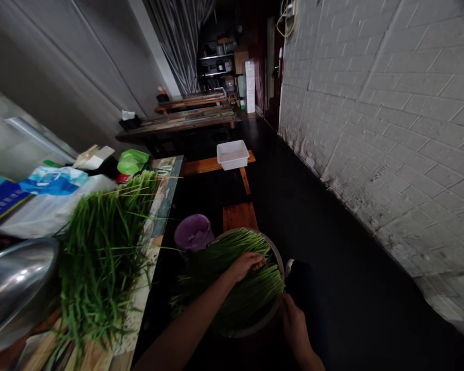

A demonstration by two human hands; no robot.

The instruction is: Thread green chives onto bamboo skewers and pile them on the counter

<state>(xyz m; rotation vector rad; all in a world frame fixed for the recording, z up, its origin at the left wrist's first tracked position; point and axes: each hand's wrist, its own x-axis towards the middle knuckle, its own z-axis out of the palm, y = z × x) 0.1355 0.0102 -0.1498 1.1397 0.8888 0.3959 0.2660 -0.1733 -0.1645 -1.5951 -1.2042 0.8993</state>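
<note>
A wide round basin (280, 256) stands low in front of me, filled with garlic chives (232, 304) whose pale cut ends point right. My left hand (249, 264) lies over the middle of the pile, fingers curled and closed on some of the stalks. At the basin's right edge, beside the stalk ends, my right hand (295, 323) has its fingers drawn together; what is in them, if anything, is hidden in the dark. Another large heap of long green leaves (100, 247) covers the table at my left.
A purple bucket (194, 233) stands between table (157, 226) and basin. Beyond are a wooden stool (239, 215) and a bench (201, 166) bearing a white tub (232, 154). A steel bowl (19, 288) sits at far left. A brick wall (390, 154) runs along the right.
</note>
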